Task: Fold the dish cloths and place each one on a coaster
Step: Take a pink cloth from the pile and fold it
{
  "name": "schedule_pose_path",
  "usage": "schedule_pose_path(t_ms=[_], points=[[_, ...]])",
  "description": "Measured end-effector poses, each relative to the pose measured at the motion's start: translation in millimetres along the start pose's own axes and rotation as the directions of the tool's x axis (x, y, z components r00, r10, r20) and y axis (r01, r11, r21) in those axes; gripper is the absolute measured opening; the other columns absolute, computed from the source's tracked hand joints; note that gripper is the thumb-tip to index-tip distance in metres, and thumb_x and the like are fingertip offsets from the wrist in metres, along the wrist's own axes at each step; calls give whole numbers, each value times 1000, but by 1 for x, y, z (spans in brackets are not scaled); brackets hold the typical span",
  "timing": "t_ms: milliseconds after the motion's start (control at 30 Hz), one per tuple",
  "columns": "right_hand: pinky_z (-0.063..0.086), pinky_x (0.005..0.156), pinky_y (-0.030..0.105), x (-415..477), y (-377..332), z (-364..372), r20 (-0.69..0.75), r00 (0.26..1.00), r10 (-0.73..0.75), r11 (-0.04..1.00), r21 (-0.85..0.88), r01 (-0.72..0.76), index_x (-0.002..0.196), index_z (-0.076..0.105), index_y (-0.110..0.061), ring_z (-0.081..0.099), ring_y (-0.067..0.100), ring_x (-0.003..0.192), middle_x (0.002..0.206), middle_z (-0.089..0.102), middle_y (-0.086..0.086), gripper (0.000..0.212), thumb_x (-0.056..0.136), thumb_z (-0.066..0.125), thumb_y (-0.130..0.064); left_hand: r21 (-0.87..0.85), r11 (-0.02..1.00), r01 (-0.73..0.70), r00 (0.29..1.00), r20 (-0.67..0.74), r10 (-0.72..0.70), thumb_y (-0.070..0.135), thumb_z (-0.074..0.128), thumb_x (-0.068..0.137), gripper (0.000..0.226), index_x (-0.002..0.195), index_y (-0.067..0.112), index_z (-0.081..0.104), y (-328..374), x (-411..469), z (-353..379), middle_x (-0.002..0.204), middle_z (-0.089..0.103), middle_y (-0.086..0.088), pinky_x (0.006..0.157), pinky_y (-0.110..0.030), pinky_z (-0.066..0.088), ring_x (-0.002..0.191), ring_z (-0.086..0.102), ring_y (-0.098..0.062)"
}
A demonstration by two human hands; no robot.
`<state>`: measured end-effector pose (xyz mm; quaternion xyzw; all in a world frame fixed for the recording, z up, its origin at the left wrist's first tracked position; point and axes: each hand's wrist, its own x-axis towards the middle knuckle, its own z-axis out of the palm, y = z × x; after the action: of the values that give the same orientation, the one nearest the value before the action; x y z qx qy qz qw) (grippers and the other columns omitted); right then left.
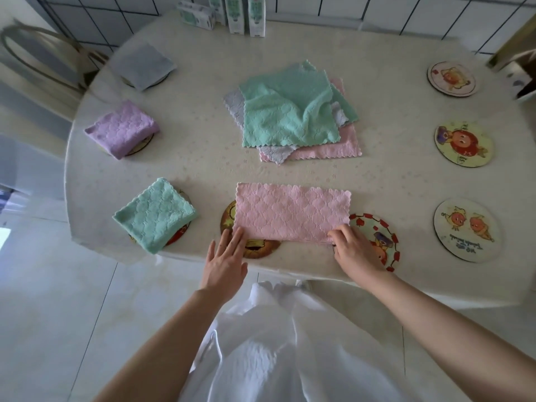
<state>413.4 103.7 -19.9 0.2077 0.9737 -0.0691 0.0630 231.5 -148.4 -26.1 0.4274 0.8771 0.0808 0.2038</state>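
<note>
White clothing (269, 343) hangs nearest. Beyond, the desk (203, 166) holds the pink cloth (290, 216), folded into a strip across two near coasters (261, 250). Left hand (224, 262) presses its left corner, fingers straight; right hand (355, 250) pinches the right corner. Best carry right over left, edges matched.

At twelve o'clock on the surface (203, 163), green-and-white cartons (235, 15) against a tiled wall (348, 13); at ten o'clock a curved-back chair (40, 58); at seven o'clock floor tiles (58, 300).
</note>
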Motion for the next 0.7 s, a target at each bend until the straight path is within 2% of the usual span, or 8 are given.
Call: schedule_pose_path(t_ms=[167,267,333,400,500,600,700], points=[[48,61,31,3,12,-20,116,986,-123,982,-132,138,102,54,-12,49,24,83,99,50,6,64,45,65,15,-3,999,53,996,-71,-53,18,61,85,76,150,17,21,7,1,5,155,4,7,116,-47,7,145,2,-23],[49,62,32,4,17,-21,156,979,-134,977,-141,157,104,53,-13,49,23,86,102,49,6,63,48,67,12,-16,994,113,984,-137,-114,15,64,82,74,147,10,29,20,4,9,156,19,-3,115,-45,13,145,12,-25],[50,64,33,6,20,-19,167,973,-156,979,-106,175,105,53,-12,49,24,88,104,51,6,59,53,67,12,-37,989,142,974,-173,-146,16,62,84,72,147,7,29,28,8,12,155,23,-8,117,-44,13,145,13,-25],[49,66,35,10,24,-16,142,973,-181,979,-70,193,104,55,-13,50,24,87,102,53,4,50,61,64,11,-1,995,98,974,-203,-97,18,57,87,66,146,5,30,36,12,12,155,26,-10,118,-46,15,145,13,-27],[47,66,33,17,32,-15,85,972,-217,975,-18,219,93,55,-14,50,22,81,94,56,1,26,75,54,6,48,999,-17,977,-210,26,29,38,91,57,142,5,38,52,22,14,151,34,-11,116,-47,19,143,21,-29],[46,67,32,20,41,-20,54,958,-280,959,60,277,89,54,-13,52,21,80,91,57,0,24,81,38,2,24,998,-62,982,-178,65,41,28,94,60,146,11,33,75,35,16,155,27,-5,118,-43,14,145,15,-25],[49,68,33,21,50,-24,26,939,-343,935,110,339,88,60,-11,55,22,81,87,60,1,27,74,51,11,2,995,-96,986,-140,95,44,32,96,61,149,13,26,96,47,18,157,18,-2,118,-40,10,146,7,-23]])
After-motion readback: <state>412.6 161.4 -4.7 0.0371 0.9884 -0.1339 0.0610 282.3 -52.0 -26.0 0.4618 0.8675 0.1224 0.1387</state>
